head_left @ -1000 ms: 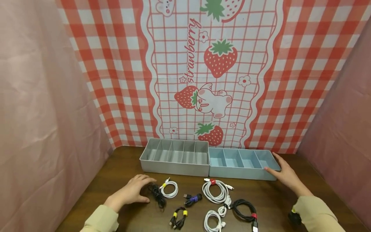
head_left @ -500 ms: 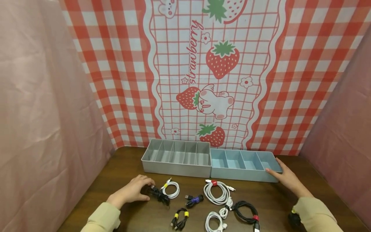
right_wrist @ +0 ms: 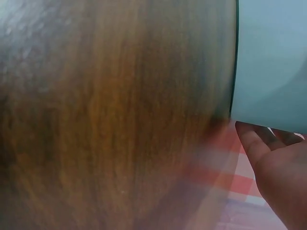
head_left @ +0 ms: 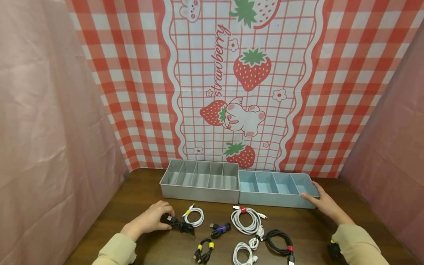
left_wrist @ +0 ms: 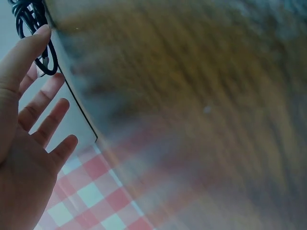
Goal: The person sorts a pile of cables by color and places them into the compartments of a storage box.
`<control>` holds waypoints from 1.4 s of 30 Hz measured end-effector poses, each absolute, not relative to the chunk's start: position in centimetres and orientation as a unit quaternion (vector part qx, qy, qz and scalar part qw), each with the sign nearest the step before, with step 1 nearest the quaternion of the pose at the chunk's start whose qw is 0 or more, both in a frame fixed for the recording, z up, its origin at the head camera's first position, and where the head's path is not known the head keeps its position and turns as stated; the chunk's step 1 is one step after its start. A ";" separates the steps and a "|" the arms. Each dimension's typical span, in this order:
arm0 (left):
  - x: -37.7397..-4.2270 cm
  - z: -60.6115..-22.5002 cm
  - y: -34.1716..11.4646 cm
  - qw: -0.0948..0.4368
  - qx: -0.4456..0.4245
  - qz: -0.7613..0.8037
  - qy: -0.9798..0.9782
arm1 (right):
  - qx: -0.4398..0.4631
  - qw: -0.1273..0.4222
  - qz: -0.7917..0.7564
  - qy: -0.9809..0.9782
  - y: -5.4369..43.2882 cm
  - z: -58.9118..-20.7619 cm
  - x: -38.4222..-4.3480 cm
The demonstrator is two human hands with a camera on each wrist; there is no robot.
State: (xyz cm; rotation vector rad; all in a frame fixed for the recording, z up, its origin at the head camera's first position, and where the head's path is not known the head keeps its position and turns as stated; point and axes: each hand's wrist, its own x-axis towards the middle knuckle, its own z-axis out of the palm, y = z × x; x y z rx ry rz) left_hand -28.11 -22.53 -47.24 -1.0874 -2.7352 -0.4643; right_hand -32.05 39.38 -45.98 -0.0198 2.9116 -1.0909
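Black cable bundle (head_left: 183, 226), pinched in the left grip (head_left: 151, 218), right grip (head_left: 325, 203) holding the blue box (head_left: 273, 199) by its end.

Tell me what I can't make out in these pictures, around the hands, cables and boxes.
Head view: front walls hide the near floors inside the gray box and blue box.
Head view: the bottom edge cuts off the plug tip of the red-tied cable.
Left wrist view: the top edge crops the black cable in the left hand.
Right wrist view: the box hides some fingertips of the right hand.
Both wrist views: the table is blurred.
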 end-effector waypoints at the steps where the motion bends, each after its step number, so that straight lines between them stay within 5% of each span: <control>1: -28.1 -47.2 -22.6 0.085 -0.364 -0.154 -0.915 | -0.007 0.017 -0.352 0.936 39.3 -45.9 -32.0; 23: -26.5 -45.9 -21.6 0.219 -0.401 -0.178 -0.871 | -0.006 0.020 -0.363 0.931 39.2 -45.8 -32.1; 42: -26.2 -43.8 -19.0 0.253 -0.412 -0.160 -0.860 | -0.010 0.033 -0.358 0.933 39.1 -45.5 -31.8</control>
